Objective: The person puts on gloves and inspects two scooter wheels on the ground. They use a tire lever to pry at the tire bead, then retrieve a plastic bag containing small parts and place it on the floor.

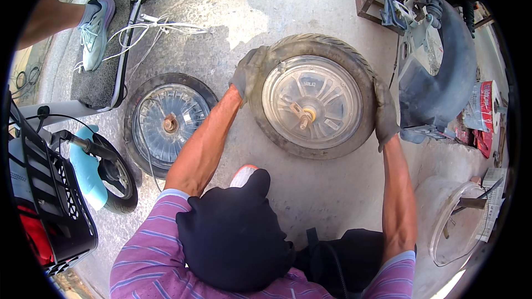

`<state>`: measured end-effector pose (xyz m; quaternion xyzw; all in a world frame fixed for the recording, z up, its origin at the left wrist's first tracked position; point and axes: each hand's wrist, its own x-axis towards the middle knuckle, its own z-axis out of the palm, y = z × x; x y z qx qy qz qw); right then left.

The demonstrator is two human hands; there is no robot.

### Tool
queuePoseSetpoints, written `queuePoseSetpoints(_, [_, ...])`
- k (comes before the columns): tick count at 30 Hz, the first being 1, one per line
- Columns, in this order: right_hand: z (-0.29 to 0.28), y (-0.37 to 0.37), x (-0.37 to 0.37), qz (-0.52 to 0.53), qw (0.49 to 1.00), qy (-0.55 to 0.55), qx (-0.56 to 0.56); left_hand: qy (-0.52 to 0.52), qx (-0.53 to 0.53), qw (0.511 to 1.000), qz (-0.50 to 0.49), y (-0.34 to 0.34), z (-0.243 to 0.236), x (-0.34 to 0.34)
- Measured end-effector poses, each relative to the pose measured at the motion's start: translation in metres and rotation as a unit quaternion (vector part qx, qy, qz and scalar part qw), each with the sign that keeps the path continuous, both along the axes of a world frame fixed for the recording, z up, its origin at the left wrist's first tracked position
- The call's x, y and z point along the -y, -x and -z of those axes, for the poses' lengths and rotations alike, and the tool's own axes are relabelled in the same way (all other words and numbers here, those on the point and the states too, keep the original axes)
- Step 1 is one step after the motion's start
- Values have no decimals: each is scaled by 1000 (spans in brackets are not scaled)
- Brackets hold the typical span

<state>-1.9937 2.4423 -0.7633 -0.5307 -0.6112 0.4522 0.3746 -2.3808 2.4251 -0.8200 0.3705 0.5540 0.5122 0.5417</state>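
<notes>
A wheel with a dusty black tyre and a metal hub motor [288, 91] is between my two gloved hands, its axle with a nut pointing up toward me. My left hand [247, 75], in a dark grey glove, grips the tyre at its upper left. On the opposite side, my right hand [386, 115] in a matching glove is wrapped on the tyre's right edge. Left of it, beneath my left forearm, a second hub motor wheel [147, 124] lies flat on the concrete, with a rusty axle and a cable.
At the left stands a scooter with a grey footboard [102, 80], light-blue mudguard [87, 169] and black basket [69, 210]; another person's shoe [98, 33] rests on it. White cables [158, 27] trail nearby. Right are a dark mudguard [443, 83], a red-and-white bucket [481, 105] and a clear round tub [443, 232].
</notes>
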Motion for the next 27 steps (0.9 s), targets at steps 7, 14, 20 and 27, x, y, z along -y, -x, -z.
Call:
queuePoseSetpoints(7, [-3,-1,3,14,999,22,-24,-5,5,1000,6,-7,-2,4])
queuePoseSetpoints(14, [14,-6,-11,-18,999,-31,31,-47,-69,996,9,-4,-17,13])
queuePoseSetpoints(20, [20,3,-15,-28,997,-49,58,-65,-75,994,-37,2,15,8])
queuePoseSetpoints(27, [18,13,-12,70,994,-34,80,-23,-82,996,-31,-9,18,11])
